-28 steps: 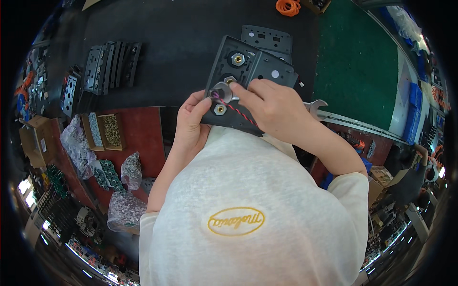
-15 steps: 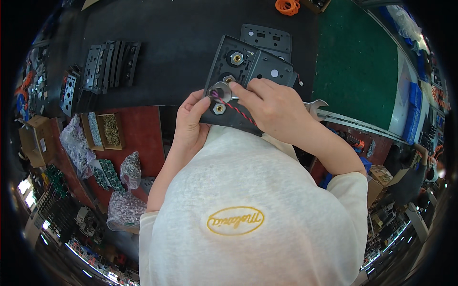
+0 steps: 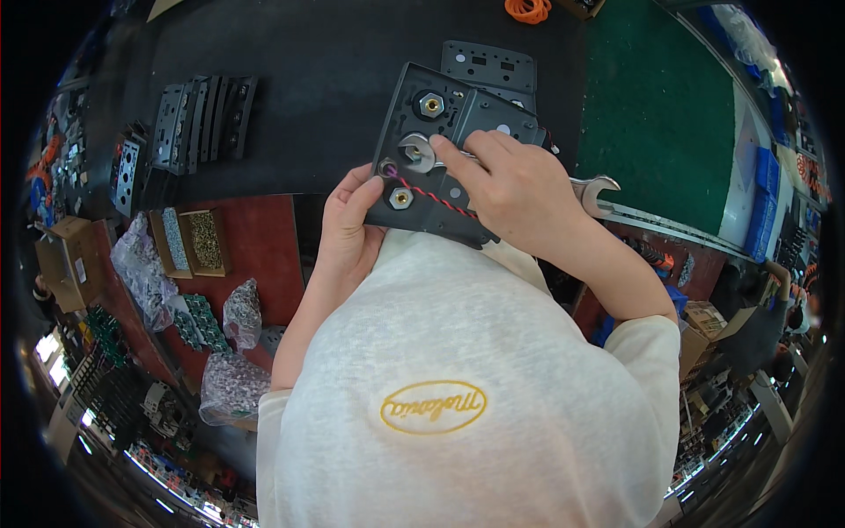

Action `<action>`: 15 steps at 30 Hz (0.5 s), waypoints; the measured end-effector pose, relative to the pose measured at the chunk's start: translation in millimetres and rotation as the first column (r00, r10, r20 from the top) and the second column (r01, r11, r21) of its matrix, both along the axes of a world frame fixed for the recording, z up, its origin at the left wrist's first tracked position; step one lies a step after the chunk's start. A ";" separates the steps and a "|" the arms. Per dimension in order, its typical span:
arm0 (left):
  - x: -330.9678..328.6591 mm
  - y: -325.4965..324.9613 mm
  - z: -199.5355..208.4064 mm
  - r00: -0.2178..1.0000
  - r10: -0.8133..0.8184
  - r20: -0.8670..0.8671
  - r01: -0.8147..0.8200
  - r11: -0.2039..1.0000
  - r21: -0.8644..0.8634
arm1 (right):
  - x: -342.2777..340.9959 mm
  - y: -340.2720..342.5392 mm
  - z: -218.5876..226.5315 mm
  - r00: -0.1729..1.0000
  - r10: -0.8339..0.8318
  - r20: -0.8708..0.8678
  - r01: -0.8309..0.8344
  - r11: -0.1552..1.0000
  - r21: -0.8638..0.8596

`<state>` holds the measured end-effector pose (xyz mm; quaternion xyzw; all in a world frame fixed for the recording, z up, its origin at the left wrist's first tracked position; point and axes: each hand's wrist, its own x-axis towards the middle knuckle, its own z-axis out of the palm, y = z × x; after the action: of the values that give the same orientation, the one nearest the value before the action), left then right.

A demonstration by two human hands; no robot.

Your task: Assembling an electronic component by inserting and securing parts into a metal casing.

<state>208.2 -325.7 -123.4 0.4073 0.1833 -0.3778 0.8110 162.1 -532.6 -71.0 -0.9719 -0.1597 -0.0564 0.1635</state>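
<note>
My left hand (image 3: 352, 211) grips the lower left edge of a dark metal panel (image 3: 418, 84), thumb on top. A double-ended open-end wrench (image 3: 597, 192) lies in my closed right hand (image 3: 524, 189), its far end sticking out past the wrist. The front jaw sits around or over the middle nut of the panel; the exact fit is hard to see. Further brass-centred hex nuts sit above (image 3: 430, 106) and below (image 3: 401, 198). Beside my left thumb, a twisted red-and-black wire (image 3: 431, 201) runs from a small round fitting (image 3: 388, 168) toward the right.
Another dark panel (image 3: 488, 63) lies behind. A row of dark metal plates (image 3: 207, 123) stands at left on the black table (image 3: 326, 79). A box of small brass parts (image 3: 206, 239) and bagged parts (image 3: 233, 387) are lower left. An orange coil (image 3: 527, 9) lies at the back; green mat (image 3: 660, 114) at right.
The wrench jaw has moved up and slightly right, from over the wired fitting to the middle nut, uncovering the fitting. My right hand shifted slightly with it; my left hand keeps its hold.
</note>
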 end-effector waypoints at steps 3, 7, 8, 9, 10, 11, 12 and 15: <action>0.3 -1.5 1.7 1.000 0.012 -0.016 -0.013 0.999 -0.032 | -1.6 6.6 -5.7 1.000 0.018 0.011 -0.019 0.995 0.100; -0.3 0.2 -1.7 0.999 -0.036 0.039 0.035 0.999 0.018 | -1.8 6.1 -12.1 1.000 -0.001 0.000 0.001 0.986 0.169; -0.2 0.0 -0.5 0.999 -0.032 0.041 0.032 0.999 0.018 | -1.2 4.8 -10.0 1.000 0.006 0.014 -0.008 0.986 0.165; 0.5 -0.6 1.9 1.000 -0.018 0.012 0.018 1.000 0.010 | -0.3 3.1 -7.4 1.000 0.013 0.029 -0.017 0.987 0.161; 0.9 -1.2 3.8 1.000 -0.007 -0.018 0.007 1.000 0.003 | 1.5 -0.1 -3.3 0.999 0.014 0.029 -0.018 0.987 0.161; 1.0 -1.2 4.8 1.000 -0.006 -0.018 0.006 1.000 0.003 | 5.1 -4.4 1.4 0.999 0.043 0.017 -0.044 0.993 0.108; 1.1 -1.2 5.6 1.000 -0.018 -0.014 0.018 1.000 0.000 | 8.1 -7.6 4.1 0.997 0.071 0.005 -0.072 0.996 0.056; 0.0 -1.5 6.1 1.000 -0.031 0.001 0.031 0.999 -0.006 | 16.2 -13.3 5.9 0.988 0.152 0.009 -0.152 0.988 0.009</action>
<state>208.2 -327.2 -117.3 0.4078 0.1752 -0.3908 0.8064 178.3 -545.9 -65.1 -0.9558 -0.2339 -0.0484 0.1716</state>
